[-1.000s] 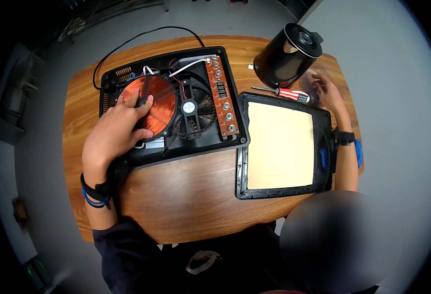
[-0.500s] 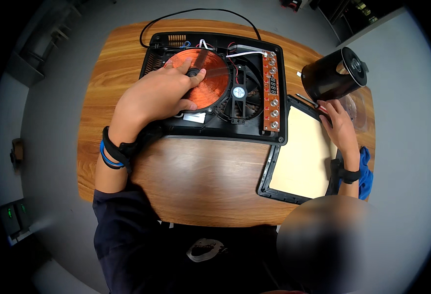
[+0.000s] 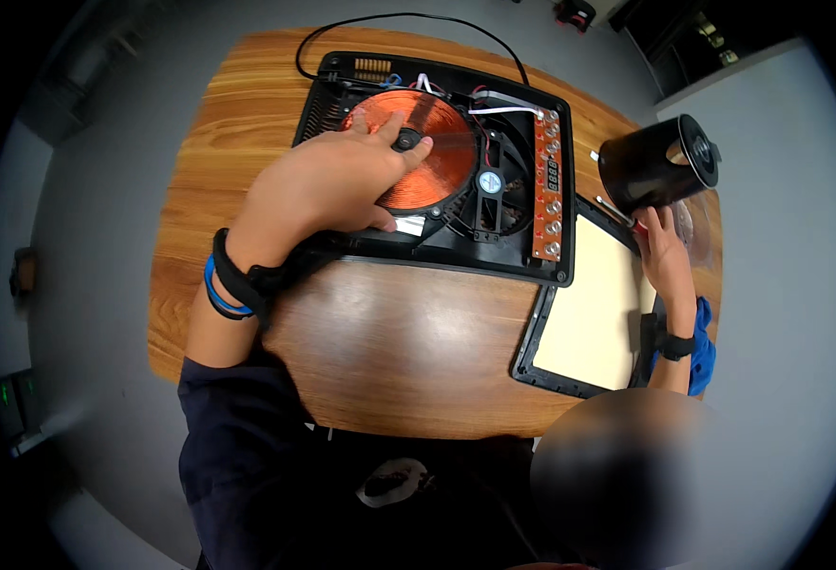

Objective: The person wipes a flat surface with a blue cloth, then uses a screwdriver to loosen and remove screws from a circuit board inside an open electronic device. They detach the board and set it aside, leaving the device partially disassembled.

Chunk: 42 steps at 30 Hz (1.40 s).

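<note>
An opened induction cooker lies on the table, its black housing showing a round copper coil, a fan and an orange control board. My left hand rests on the coil with its fingers spread around the dark centre; the thumb reaches down by the coil's lower rim. To the right, my right hand has its fingers closed on the red handle of a screwdriver. The screwdriver's metal shaft points away to the upper left. My hand covers much of the handle.
Beneath my right hand lies a black-framed panel with a cream inner face, touching the cooker's right side. A black cylindrical container stands beyond the screwdriver, beside clear plastic. Blue cloth lies by my right wrist. A black cable loops behind.
The view has shifted a little, so the cooker appears farther right. My right fingers have curled more around the screwdriver handle. My left hand stays on the coil.
</note>
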### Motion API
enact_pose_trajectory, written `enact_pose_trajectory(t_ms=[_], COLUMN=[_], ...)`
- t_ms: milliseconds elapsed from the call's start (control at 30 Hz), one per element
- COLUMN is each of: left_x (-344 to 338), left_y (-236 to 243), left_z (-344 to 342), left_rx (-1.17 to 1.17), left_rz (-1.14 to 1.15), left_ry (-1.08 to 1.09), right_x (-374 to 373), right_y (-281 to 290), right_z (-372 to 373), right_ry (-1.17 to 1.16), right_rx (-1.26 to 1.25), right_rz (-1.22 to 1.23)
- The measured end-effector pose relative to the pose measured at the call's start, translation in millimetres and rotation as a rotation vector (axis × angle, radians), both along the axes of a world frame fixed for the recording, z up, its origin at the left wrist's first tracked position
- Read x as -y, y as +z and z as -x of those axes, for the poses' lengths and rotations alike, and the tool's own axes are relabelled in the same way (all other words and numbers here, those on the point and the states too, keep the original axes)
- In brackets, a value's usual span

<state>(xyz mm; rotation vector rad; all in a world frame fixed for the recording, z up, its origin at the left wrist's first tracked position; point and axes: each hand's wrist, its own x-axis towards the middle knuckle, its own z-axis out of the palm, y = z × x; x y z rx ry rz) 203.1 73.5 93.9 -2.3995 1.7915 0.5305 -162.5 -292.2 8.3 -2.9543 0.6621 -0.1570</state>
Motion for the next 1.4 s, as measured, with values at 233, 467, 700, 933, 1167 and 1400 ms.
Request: enact_pose_trajectory(t_ms=[233,467,700,933,1167,1400], left_x=[-5,7,23,31,28,29], left_y=[-4,-14,-52,-48,-48,-48], left_z=[11,59,88,82,84,84], left_rx=[0.024,-0.127,-0.190,-0.154,-0.187,-0.193], left_rz=[0.118,0.359,0.322,0.267,0.276,0.278], left_ry=[-0.065,-0.429,-0.498,-0.521,-0.489,-0.489], right_x=[-36,-33,-30,-41,-75,-73], right_y=[35,72,90,126,161,176], right_z=[-3,-6,-21,-14,-36,-44], right_ry=[-0.051,0.003,0.105,0.060,0.254,0.438], right_rx=[0.123,0.078,-0.036,0.056,0.183,0.110], right_rz=[-0.186,-0.412,-0.433,-0.365,-0.266,-0.274])
